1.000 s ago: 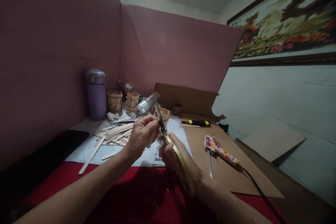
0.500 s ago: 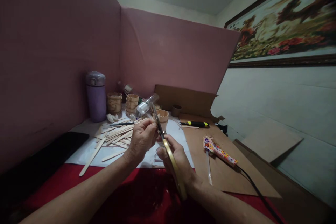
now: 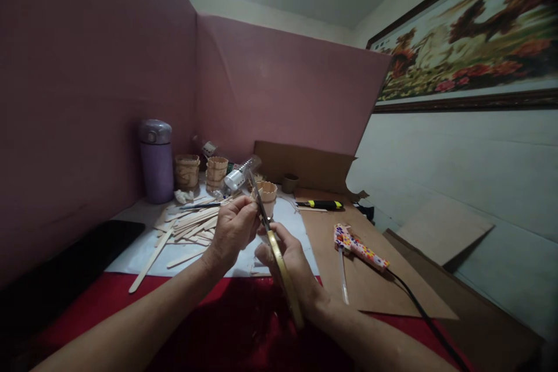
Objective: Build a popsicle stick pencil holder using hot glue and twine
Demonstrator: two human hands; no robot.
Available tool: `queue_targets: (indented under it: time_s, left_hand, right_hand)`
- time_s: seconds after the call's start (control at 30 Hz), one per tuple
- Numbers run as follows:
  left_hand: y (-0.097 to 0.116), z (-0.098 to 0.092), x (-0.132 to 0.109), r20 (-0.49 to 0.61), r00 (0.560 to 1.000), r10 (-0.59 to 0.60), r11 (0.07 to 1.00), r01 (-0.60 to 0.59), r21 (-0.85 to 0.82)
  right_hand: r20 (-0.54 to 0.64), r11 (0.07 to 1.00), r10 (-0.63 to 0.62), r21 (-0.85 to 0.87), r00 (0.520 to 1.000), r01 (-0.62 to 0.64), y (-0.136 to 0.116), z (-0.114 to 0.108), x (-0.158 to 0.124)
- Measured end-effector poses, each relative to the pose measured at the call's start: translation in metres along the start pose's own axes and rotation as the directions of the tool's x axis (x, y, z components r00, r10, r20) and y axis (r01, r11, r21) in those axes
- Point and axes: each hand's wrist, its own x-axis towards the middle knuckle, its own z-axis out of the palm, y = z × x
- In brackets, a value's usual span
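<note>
My right hand (image 3: 297, 261) grips a pair of scissors (image 3: 281, 267) with yellow handles, its dark blades pointing up and away from me. Close to the blades, my left hand (image 3: 234, 229) is closed in a pinch; what sits between its fingertips is too small and hidden to make out. Beyond both hands stands a small wooden cup (image 3: 267, 193) with a scalloped rim, partly covered by the blades. Flat wooden craft sticks (image 3: 198, 224) lie in a loose pile left of my left hand, on white paper (image 3: 157, 270).
At the back left stand a purple bottle (image 3: 157, 168) and two wooden cups, one tan (image 3: 187, 171). A clear plastic bottle (image 3: 239, 176) lies behind the sticks. On the brown cardboard (image 3: 370, 296) at right rest a flowered glue gun (image 3: 360, 247) with a cord and a black-yellow utility knife (image 3: 325, 204).
The view has shifted slightly, so the scene sits a little further left. Both hands and the scissors hold nearly the same pose.
</note>
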Motion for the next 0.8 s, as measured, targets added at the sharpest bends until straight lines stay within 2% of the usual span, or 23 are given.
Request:
queue_targets:
  time_s: [0.27, 0.37, 0.47, 0.8]
  left_hand:
    - [0.006, 0.001, -0.001, -0.013, 0.998, -0.055, 0.998, 0.055, 0.008]
    - [0.004, 0.002, -0.002, -0.012, 0.999, -0.046, 0.999, 0.046, 0.026]
    - [0.001, 0.002, -0.003, -0.01, 1.0, -0.028, 0.999, 0.028, 0.03]
    - [-0.003, 0.002, -0.001, -0.072, 0.997, -0.012, 1.0, 0.012, -0.005]
  right_hand:
    - [0.009, 0.993, 0.022, -0.117, 1.0, -0.02, -0.004, -0.002, 0.005]
    - [0.011, 0.99, -0.008, -0.143, 1.0, 0.01, -0.008, -0.003, 0.004]
    - [0.005, 0.991, -0.032, -0.129, 0.999, 0.033, -0.007, -0.004, 0.002]
    - [-0.006, 0.994, 0.052, -0.094, 0.999, -0.052, -0.012, -0.001, 0.001]
